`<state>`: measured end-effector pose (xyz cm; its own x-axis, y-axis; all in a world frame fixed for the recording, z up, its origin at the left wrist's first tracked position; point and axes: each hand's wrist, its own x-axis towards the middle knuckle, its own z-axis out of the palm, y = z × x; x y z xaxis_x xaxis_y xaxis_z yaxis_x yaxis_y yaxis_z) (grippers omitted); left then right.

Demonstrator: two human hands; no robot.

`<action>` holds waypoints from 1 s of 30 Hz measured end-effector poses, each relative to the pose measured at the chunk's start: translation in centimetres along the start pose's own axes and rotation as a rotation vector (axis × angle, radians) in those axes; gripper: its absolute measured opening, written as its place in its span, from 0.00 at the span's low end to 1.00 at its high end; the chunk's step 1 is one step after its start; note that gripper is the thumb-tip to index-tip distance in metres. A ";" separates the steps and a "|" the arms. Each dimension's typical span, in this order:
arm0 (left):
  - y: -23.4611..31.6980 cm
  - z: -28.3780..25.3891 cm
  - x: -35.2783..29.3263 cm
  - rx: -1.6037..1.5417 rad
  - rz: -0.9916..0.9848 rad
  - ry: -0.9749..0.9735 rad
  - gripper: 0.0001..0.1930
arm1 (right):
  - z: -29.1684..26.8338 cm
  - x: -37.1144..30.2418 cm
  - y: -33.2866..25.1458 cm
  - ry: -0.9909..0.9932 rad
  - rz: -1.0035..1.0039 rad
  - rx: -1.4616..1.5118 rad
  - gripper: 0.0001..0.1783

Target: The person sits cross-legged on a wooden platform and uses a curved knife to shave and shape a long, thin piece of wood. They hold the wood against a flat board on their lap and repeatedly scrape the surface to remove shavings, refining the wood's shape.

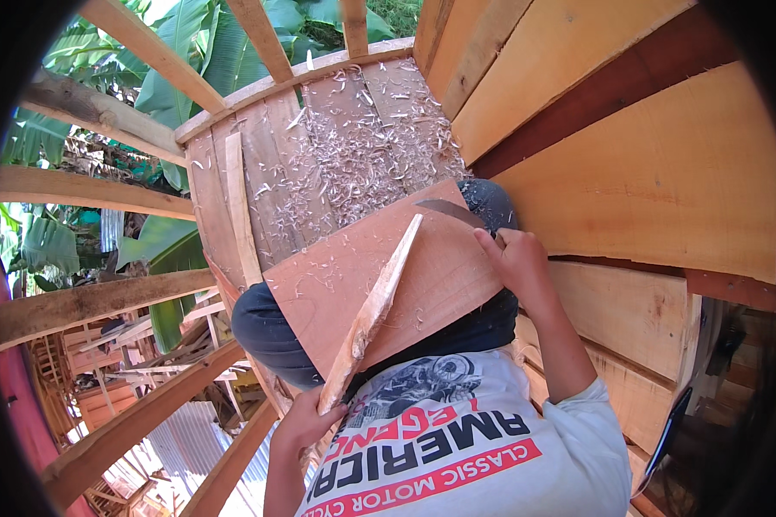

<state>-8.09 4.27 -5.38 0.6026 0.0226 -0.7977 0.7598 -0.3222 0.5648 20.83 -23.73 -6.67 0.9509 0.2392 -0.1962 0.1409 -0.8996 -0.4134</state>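
The stick [375,314] slants across the board [457,267], its pale, tapered tip pointing away from the person and stopping short of the board's far edge, its thicker end running past the near edge toward the shirt [483,439]. The left hand [306,418] is closed around that thick end, close against the shirt, so there is little room behind it. The right hand [519,258] is a fist beside the board's right edge, wrapped round the knife's mostly hidden handle; the dark blade of the knife [451,209] reaches left over the board's far right corner, its tip near the stick's tip with a small gap showing between them. Whether the blade touches the board I cannot tell. The board lies across the trousers [276,327], bare to both sides of the stick but for a few curls. Beyond its far edge the floor [220,202] opens out, strewn with shavings [366,142], up to a raised rim [297,77]. A slat [240,207] lies along the floor's left side, near the open rails [103,302]. On the right, the plank wall [638,181] stands close to the right hand, leaving tight elbow room there.
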 end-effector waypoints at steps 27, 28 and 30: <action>-4.1 2.3 -1.1 -0.214 -0.085 -0.204 0.12 | -1.2 1.0 -1.4 -0.050 -0.024 -0.053 0.31; -3.0 2.0 -1.0 -0.223 -0.100 -0.202 0.12 | -0.9 -0.3 -2.3 -0.069 -0.106 -0.016 0.31; -0.5 1.6 -1.0 -0.241 -0.126 -0.161 0.12 | 0.5 -3.1 -3.3 -0.192 -0.208 0.017 0.30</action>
<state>-9.44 2.88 -5.15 0.4680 -0.1078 -0.8771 0.8737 -0.0922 0.4776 17.32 -21.31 -5.13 0.8322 0.4844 -0.2697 0.3215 -0.8180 -0.4770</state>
